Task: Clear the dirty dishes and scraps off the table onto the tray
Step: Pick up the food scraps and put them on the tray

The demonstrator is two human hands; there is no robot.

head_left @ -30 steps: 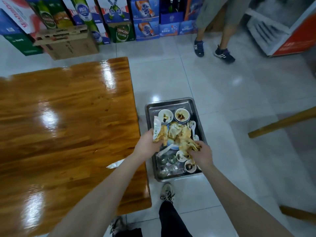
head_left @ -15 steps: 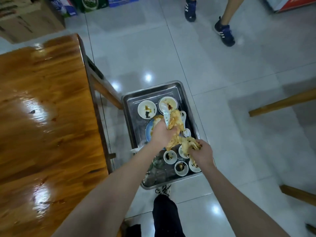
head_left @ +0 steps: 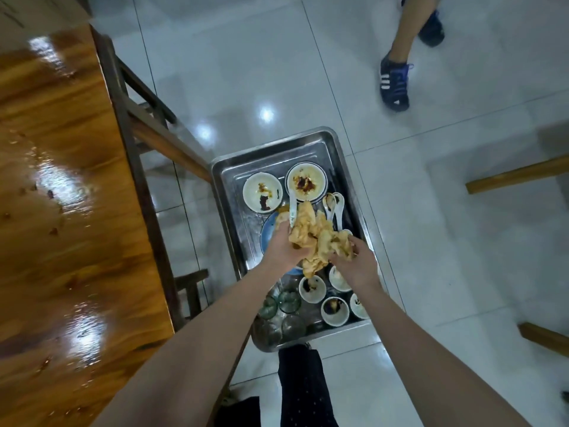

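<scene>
A steel tray (head_left: pixel 226 192) sits low beside the wooden table (head_left: pixel 61 211). It holds two dirty white bowls (head_left: pixel 262 192), white spoons (head_left: pixel 335 208), a blue plate (head_left: pixel 268 234), several small sauce cups (head_left: pixel 334 309) and several glasses (head_left: pixel 289 300). Over the tray's middle, my left hand (head_left: pixel 284 248) and my right hand (head_left: pixel 358 266) both grip a wad of soiled yellowish napkins and scraps (head_left: pixel 314 238). My left hand also pinches a small white wrapper against the wad. The blue plate is mostly hidden under my left hand.
The table top carries small brown crumbs and wet smears. Wooden benches (head_left: pixel 517 174) stand on the tiled floor at the right. Another person's legs and dark sneakers (head_left: pixel 395 84) are at the far side. My own leg (head_left: pixel 303 386) is below the tray.
My view has tilted down and shifted right, so the table fills less of the picture. Both hands keep hold of the wad over the tray, now closer together.
</scene>
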